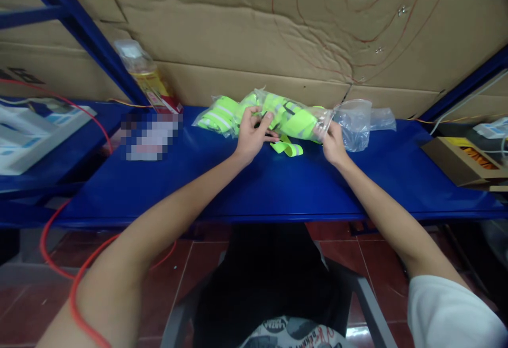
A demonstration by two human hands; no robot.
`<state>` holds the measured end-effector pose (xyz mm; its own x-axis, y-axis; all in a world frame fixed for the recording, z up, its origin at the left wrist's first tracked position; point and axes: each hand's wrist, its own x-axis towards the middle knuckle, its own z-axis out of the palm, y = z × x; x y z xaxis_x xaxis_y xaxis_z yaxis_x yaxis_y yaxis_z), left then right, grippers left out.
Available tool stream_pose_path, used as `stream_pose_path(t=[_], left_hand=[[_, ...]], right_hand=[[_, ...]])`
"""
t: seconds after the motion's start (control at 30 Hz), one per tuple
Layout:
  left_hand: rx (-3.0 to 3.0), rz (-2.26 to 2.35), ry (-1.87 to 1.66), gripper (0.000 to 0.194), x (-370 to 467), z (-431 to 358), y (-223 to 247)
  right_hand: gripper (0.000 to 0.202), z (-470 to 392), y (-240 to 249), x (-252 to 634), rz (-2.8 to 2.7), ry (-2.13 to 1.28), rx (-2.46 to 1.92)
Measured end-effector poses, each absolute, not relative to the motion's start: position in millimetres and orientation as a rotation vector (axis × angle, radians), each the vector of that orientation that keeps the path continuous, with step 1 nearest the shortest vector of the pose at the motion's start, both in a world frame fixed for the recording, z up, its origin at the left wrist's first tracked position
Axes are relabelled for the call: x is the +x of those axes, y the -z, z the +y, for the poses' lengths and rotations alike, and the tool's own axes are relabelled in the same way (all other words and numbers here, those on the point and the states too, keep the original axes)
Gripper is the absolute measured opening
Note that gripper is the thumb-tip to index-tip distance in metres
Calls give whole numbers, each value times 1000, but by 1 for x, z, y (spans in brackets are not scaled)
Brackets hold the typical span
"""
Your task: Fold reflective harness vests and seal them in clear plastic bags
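A neon yellow reflective strap bundle (296,120) lies partly inside a clear plastic bag, above the blue table (246,189). My left hand (254,132) pinches the left part of the bundle, thumb and fingers closed on it. My right hand (332,142) grips the clear bag's edge at the right end of the bundle. A loose yellow strap (288,148) hangs below, between my hands. Left of them, a bagged neon bundle (217,116) rests on the table. Just beyond my right hand are clear plastic bags (355,126).
A bottle with a yellow and red label (148,81) stands at the back left. An open cardboard box (462,163) sits at the right. Cardboard (238,36) lines the back. A red hose (75,279) loops at the lower left, by my left arm.
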<state>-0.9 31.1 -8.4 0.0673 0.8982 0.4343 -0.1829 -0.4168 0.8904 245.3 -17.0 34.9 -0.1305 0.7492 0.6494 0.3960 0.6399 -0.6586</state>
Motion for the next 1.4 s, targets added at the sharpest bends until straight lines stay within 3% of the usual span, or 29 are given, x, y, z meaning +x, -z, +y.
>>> stream_pose_path(t=[0.13,0.37,0.47,0.7,0.77,0.9,0.97,1.07,1.2,1.4], left_hand=[[1529,800,-1642,61,-2,25,-3],[1737,839,-1724,60,-11,4,-30],[1628,872,-1821,60,-15,16,-30],[1285,892,-2075,65,-58,88,-9],[1313,956,-2152,65,-65,96,-10],[1472,905,-2159,63,-45,67,-22],[1574,783,-2156,58,-27,40,-27],[1870,724,-1955,40,-7,6,-27],[2398,618,-1546,35,1,-7,-18],[2787,473,-1065,40,-2,-5,-14]], right_hand=[[82,-10,-29,253,-1780,-720,-929],[55,5,-25,264,-1725,-557,-965],[55,8,-29,268,-1641,-446,-936],[55,8,-31,270,-1297,-603,-974],[60,13,-29,271,-1264,-574,-946],[91,11,-27,268,-1552,-594,-967],[87,2,-31,265,-1694,-508,-992],[86,-11,-42,260,-1784,-433,-938],[101,-17,-52,258,-1801,-703,-884],[80,-23,-50,254,-1847,-936,-931]])
